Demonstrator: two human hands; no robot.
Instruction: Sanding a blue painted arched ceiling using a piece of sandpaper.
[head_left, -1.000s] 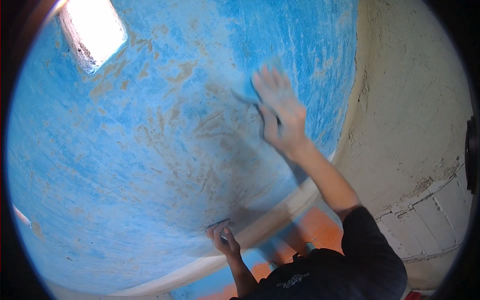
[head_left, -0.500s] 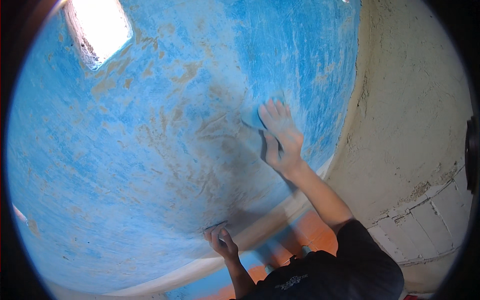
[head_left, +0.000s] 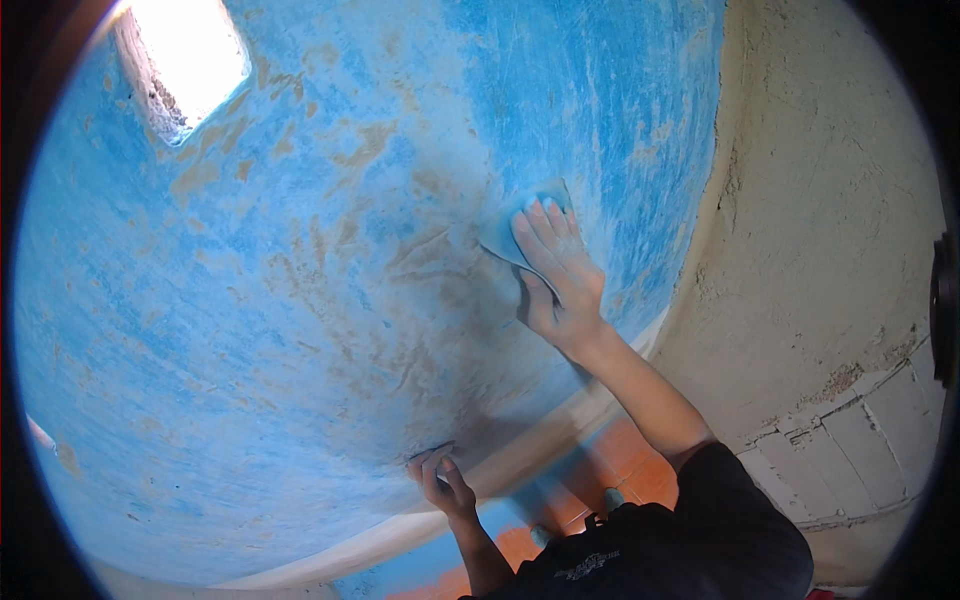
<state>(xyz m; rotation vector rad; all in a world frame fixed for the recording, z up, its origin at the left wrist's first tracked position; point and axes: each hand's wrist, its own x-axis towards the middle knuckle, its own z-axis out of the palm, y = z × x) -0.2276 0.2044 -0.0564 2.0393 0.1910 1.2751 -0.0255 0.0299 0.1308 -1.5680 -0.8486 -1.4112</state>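
- Looks from a head mount, left of two fisheye lenses.
- Faces the blue wall (head_left: 330, 330), tilted down toward the orange floor (head_left: 632, 462).
- Sits near enough to frame left hand (head_left: 444, 480) and right hand (head_left: 568, 285).

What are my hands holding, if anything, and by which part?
Your right hand holds a thin bluish sheet against the wall, fingers flat over its face. Whether your left hand holds anything can't be told.

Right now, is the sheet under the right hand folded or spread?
Spread: the sheet shows broad beyond the right hand, against the wall. Whether it is doubled, I cannot tell.
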